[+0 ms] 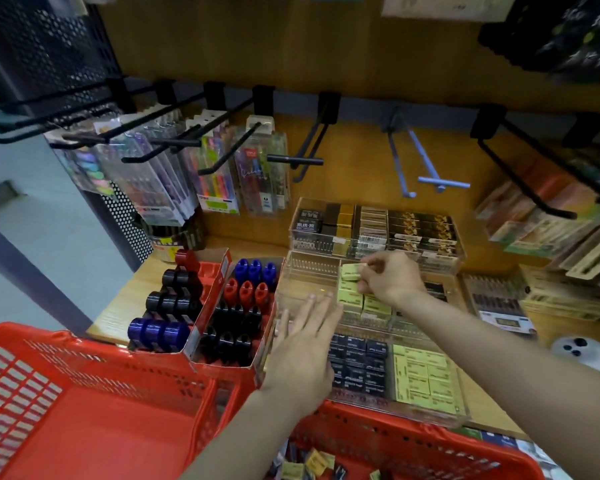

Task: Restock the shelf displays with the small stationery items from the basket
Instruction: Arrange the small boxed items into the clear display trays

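Note:
A clear acrylic display tray (307, 271) stands on the wooden shelf, one compartment part filled with small yellow-green eraser boxes (359, 299). My right hand (390, 277) pinches one yellow-green eraser box (350, 271) at the top of that stack. My left hand (305, 344) lies flat with straight fingers against the tray's front left side. A red basket (413, 441) sits below the shelf edge with several small loose items (312, 462) inside. A nearer tray holds dark boxes (357, 362) and more yellow-green boxes (425, 382).
Two red cartons of blue, red and black markers (222, 306) stand left of the tray. A second red basket (84, 403) sits at the lower left. Pen packs (215, 174) hang on black hooks above. Another acrylic tray of black and gold boxes (374, 226) stands behind.

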